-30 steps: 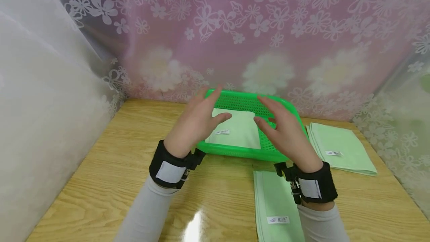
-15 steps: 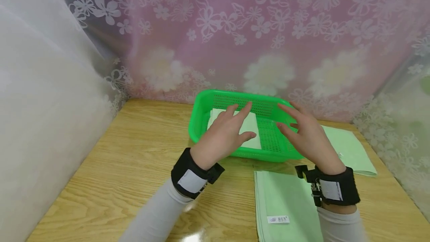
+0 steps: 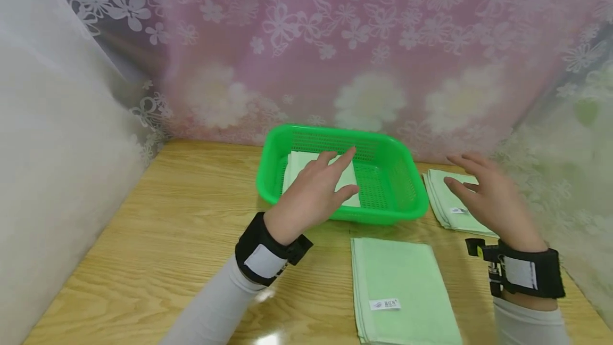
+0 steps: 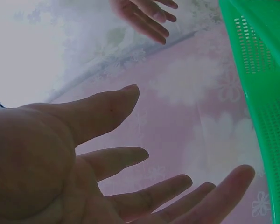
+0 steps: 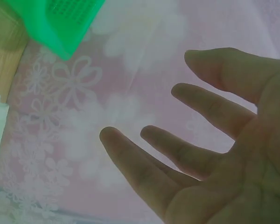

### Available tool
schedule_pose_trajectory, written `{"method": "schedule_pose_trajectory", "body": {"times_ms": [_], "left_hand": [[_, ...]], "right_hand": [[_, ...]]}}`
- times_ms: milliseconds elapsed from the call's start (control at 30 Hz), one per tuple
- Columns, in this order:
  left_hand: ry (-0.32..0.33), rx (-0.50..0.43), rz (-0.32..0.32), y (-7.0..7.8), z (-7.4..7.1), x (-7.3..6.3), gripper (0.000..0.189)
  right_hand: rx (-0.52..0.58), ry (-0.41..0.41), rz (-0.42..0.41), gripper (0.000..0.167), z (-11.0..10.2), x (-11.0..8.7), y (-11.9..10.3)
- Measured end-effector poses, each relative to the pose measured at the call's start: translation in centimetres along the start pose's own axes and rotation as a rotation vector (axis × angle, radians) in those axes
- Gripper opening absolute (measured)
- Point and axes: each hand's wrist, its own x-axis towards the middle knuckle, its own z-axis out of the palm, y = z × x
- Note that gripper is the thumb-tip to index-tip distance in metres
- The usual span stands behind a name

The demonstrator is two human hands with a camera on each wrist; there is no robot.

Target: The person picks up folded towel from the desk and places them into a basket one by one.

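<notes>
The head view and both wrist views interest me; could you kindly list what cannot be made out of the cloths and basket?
Head view: the inner cloth in the green basket is partly hidden by the left hand.
Head view: the far-right cloth is partly hidden by the right hand.
Head view: print on the front cloth's label is too small to read.
Wrist views: most of the basket is cut off by frame edges.

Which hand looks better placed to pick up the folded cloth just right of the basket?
The right hand, I'd judge: it is empty, and in the head view it overlaps that folded cloth. The left hand is empty too, but overlaps the basket instead, farther away.
</notes>
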Motion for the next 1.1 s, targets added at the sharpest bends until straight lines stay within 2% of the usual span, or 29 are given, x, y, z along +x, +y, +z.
{"method": "schedule_pose_trajectory", "body": {"times_ms": [133,267,400,533,733,833,967,1100], "left_hand": [[-0.019,0.0,0.016,0.3,0.4,-0.1,0.07],[-0.004,0.018,0.051,0.7,0.7,-0.3,0.069],[0.012,0.067,0.084,1.3,1.2,-0.6,0.066],[-0.008,0.13,0.133,1.6,2.2,-1.5,0.063],[-0.085,0.2,0.205,1.2,4.5,-3.3,0.054],[-0.125,0.264,0.228,0.7,5.8,-4.3,0.05],[-0.178,0.387,0.221,0.1,8.5,-5.2,0.043],[-0.197,0.457,0.193,-0.5,11.5,-5.6,0.039]], "right_hand": [[0.006,-0.027,-0.011,0.055,0.4,0.1,-0.9],[0.003,-0.062,-0.001,0.055,0.4,-0.3,-1.6],[0.002,-0.045,-0.022,0.053,0.1,-1.0,-2.0],[-0.016,-0.058,-0.038,0.052,0.4,-2.1,-2.2],[-0.038,-0.088,-0.03,0.052,1.0,-5.2,-1.3],[-0.06,-0.14,0.017,0.053,1.5,-7.1,-0.4],[-0.072,-0.263,0.088,0.053,3.1,-9.1,0.5],[-0.019,-0.407,0.184,0.056,5.3,-10.5,1.0]]}}
